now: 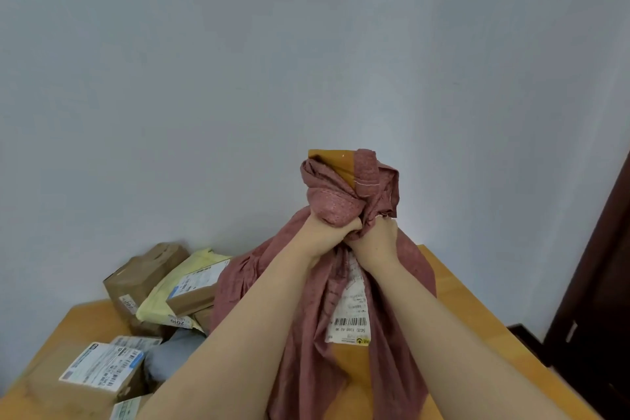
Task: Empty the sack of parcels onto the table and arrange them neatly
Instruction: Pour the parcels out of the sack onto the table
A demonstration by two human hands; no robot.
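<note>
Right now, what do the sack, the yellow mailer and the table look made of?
Sack: matte dusty-red woven fabric, cloth or plastic weave; it bunches into folds. Yellow mailer: probably thin plastic film, wrinkled, faint sheen. Table: smooth orange-tan wood or laminate; no grain readable.

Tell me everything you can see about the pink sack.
The sack is dusty pink woven cloth, creased and held upright over the wooden table. The left hand and right hand each hold it in a tight grip just below its bunched upper end, where a brown taped parcel sticks out. A gap down the front shows a labelled parcel with a barcode. Its lower end runs out of view.
</note>
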